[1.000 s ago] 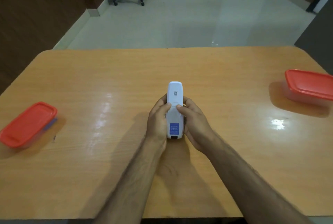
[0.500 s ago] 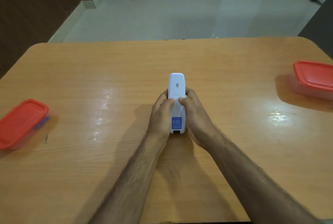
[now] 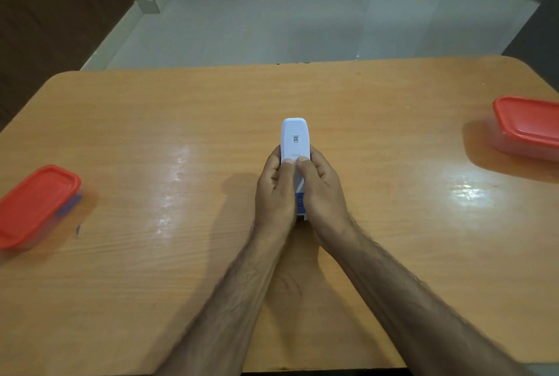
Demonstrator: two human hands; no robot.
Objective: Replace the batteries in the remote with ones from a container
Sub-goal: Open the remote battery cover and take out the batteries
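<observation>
**Both thumbs set on the remote's back**

The white remote (image 3: 295,145) lies face down at the frame's centre — probably so the battery cover can slide off. The left hand (image 3: 274,191) and right hand (image 3: 324,191) grip its sides, thumbs touching. Red-lidded containers wait shut — one (image 3: 36,204) at left edge, another (image 3: 529,127) at right, on the table (image 3: 181,285).

No words or numbers are coming through legibly. The white remote (image 3: 295,139), lying back-up at the table's centre, is showing a small square QR-style code toward its 12 o'clock end, with tiny print lines above and below it, too small to read. A blue label (image 3: 300,203) toward its 6 o'clock end is blurring beyond reading.
</observation>
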